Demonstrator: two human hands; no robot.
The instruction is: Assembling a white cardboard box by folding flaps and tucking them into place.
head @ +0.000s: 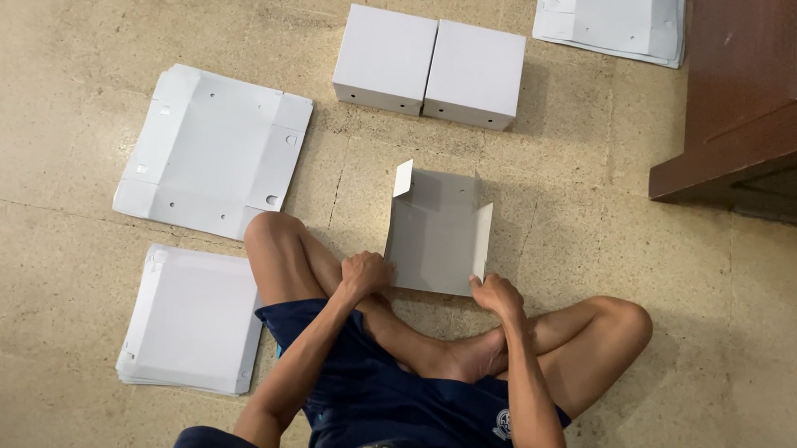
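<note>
White cardboard blank point(434, 234) half-folded, your left hand point(365, 274) fisted on its near-left corner, right hand point(496, 295) pinching near-right edge, bare floor point(594, 259) to its right, finished boxes point(430, 66) beyond

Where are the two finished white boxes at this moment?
In the head view, the two finished white boxes stand side by side on the floor at top centre, just beyond the half-folded cardboard sheet.

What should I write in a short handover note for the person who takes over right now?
Left hand: closed on the near left edge of the half-folded box blank.
Right hand: grips its near right corner; side flaps are raised.
Done: two finished white boxes stand side by side further away.
Left: flat blanks in the near stack, the middle stack and the far stack.
</note>
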